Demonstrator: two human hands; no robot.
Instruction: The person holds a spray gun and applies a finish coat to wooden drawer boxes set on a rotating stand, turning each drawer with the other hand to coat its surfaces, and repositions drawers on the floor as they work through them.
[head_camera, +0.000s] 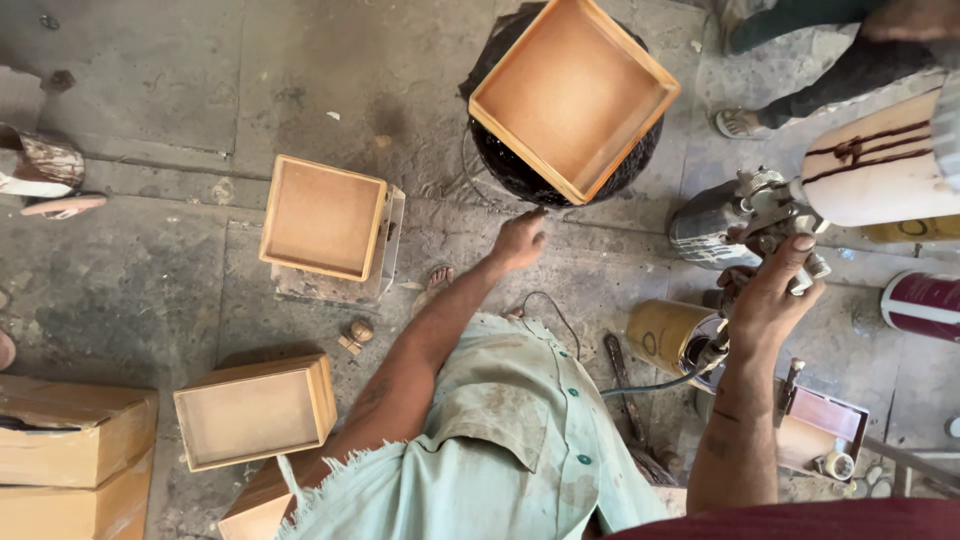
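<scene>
Right hand (765, 300) grips spray gun (775, 205); left hand (520, 240) nears wooden tray's (572, 95) edge.

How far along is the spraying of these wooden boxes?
Done: perhaps the middle box, which looks warmer in colour than the pale box on the floor.
In hand: the right hand grips the spray gun, and the left hand touches the black drum that carries the top box.
Left: probably the pale box.

One head-worn camera looks steeply down from standing height at the stone floor (180, 90), fairly near.
</scene>
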